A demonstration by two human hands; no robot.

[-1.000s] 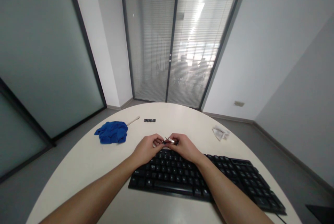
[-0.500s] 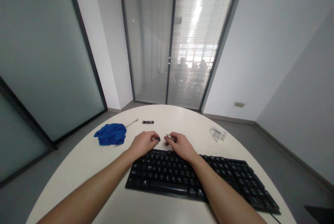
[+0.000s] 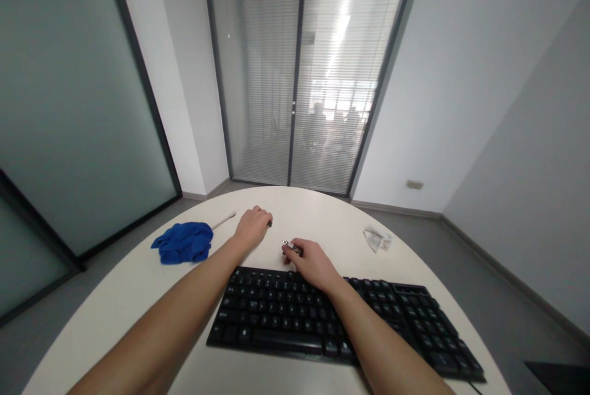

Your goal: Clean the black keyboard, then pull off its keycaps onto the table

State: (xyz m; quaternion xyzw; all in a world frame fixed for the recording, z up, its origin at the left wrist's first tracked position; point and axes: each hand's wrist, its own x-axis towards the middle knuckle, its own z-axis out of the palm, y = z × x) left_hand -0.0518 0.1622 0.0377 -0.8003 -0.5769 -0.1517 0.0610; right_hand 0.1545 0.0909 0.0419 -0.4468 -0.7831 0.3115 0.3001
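Observation:
My left hand (image 3: 252, 226) is closed on a small black keycap (image 3: 270, 223) above the table, beyond the keyboard's top left corner. It hides the spot where several keycaps lay in a row. My right hand (image 3: 308, 257) grips a small metal tool (image 3: 292, 247) between thumb and fingers, over the keyboard's back edge. The black keyboard (image 3: 286, 309) lies across the table in front of me, partly covered by my right forearm.
On the round white table (image 3: 322, 211), a crumpled blue cloth (image 3: 184, 242) lies at the left with a thin swab-like stick (image 3: 224, 220) beside it. A small clear plastic bag (image 3: 377, 239) rests at the back right.
My left hand has moved forward and left with the keycap, over the row of keycaps. My right hand still holds the metal tool; the view has shifted slightly.

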